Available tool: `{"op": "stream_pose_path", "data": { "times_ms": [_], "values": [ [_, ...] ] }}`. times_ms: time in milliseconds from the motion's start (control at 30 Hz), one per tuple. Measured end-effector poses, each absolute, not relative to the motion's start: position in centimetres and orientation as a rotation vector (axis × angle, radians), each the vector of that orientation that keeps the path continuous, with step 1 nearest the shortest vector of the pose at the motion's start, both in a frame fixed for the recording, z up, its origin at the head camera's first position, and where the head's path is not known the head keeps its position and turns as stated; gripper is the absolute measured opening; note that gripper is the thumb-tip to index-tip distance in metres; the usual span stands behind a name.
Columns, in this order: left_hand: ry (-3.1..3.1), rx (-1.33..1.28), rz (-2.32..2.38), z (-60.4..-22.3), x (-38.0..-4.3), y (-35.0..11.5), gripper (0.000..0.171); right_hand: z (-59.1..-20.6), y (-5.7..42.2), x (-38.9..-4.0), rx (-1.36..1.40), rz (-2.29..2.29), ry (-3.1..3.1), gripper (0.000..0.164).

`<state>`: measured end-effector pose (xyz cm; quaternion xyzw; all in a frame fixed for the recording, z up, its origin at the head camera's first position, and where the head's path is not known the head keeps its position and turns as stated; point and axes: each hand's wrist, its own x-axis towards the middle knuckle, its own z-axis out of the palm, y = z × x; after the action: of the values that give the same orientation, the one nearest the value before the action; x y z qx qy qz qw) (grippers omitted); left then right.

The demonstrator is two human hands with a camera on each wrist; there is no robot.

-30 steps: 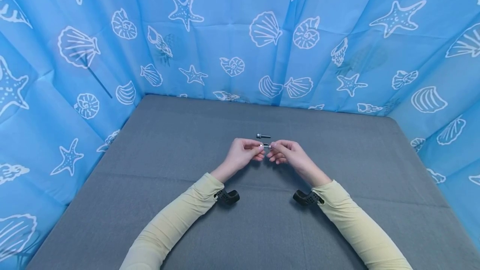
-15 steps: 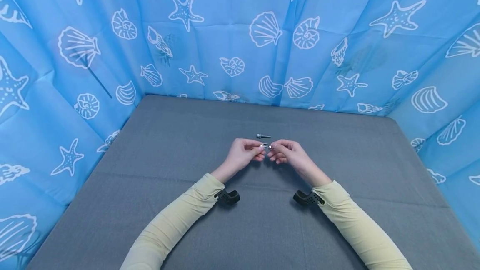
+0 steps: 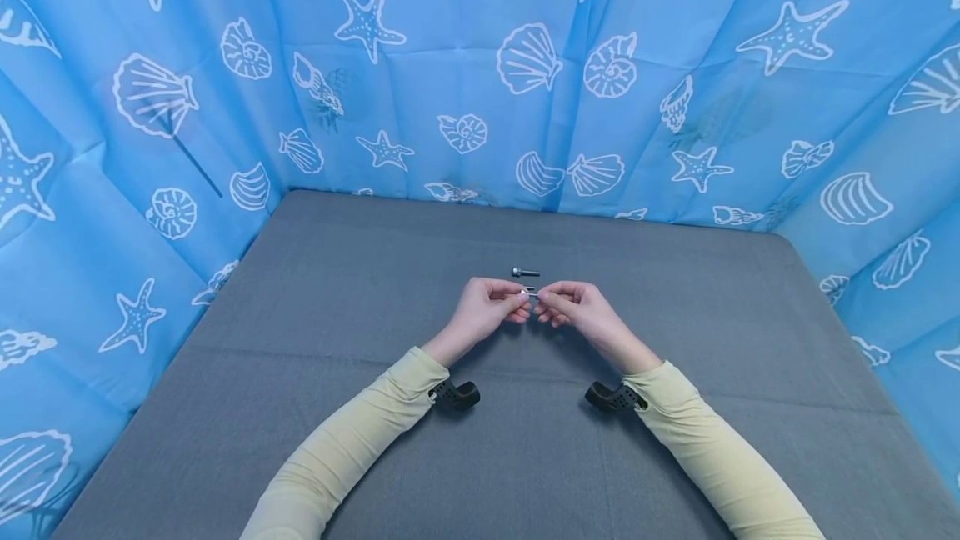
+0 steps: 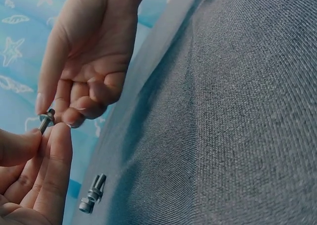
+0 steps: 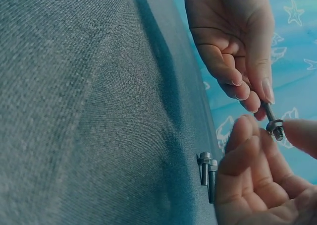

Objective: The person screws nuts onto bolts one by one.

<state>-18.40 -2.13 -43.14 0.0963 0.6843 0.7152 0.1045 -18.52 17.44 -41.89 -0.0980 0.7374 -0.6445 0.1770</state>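
My left hand point(image 3: 487, 305) pinches a metal bolt point(image 5: 270, 112) between thumb and fingers, its head hidden in the grip. The shank points across to my right hand point(image 3: 583, 307), and its threaded tip shows past a small nut point(image 5: 274, 127) that sits around it. My right thumb and forefinger are at the nut's sides, pinching it, while the other right fingers curl loosely below. In the left wrist view the same nut point(image 4: 47, 120) stands between the two hands' fingertips, above the table.
Two more bolts lie side by side on the grey cloth-covered table point(image 3: 480, 457), just beyond the hands: a farther bolt point(image 3: 527, 272) and a nearer bolt point(image 3: 530, 287) partly hidden by the fingers. A blue shell-print curtain point(image 3: 420, 82) hangs around the table's back and sides.
My right fingertips have shifted slightly left and now cover the nut, which showed bright between the hands before. The left hand keeps its pinch on the bolt. The head view drifts slightly.
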Motion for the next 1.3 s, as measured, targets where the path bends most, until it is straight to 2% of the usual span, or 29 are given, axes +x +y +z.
{"op": "stream_pose_path", "data": {
  "times_ms": [100, 367, 567, 1100, 1300],
  "values": [
    [2.022, 0.291, 2.123, -43.19, -18.35, -2.06, 0.020, -41.90, 17.41, -18.47, -0.268, -1.833, 2.056, 0.037],
    [2.022, 0.265, 2.119, -42.91, -18.22, -2.03, 0.019, -41.70, 17.48, -18.34, -0.292, -1.849, 2.100, 0.032],
    [2.017, 0.260, 2.117, -42.88, -18.22, -2.00, 0.020, -41.67, 17.42, -18.39, -0.270, -1.833, 2.064, 0.037],
    [1.987, 0.310, 2.085, -42.75, -18.10, -2.25, 0.022, -41.81, 17.56, -18.29, -0.272, -1.850, 2.109, 0.030],
    [1.999, 0.298, 2.073, -43.04, -18.29, -2.11, 0.023, -41.90, 17.46, -18.32, -0.253, -1.838, 2.117, 0.037]
  ]
}}
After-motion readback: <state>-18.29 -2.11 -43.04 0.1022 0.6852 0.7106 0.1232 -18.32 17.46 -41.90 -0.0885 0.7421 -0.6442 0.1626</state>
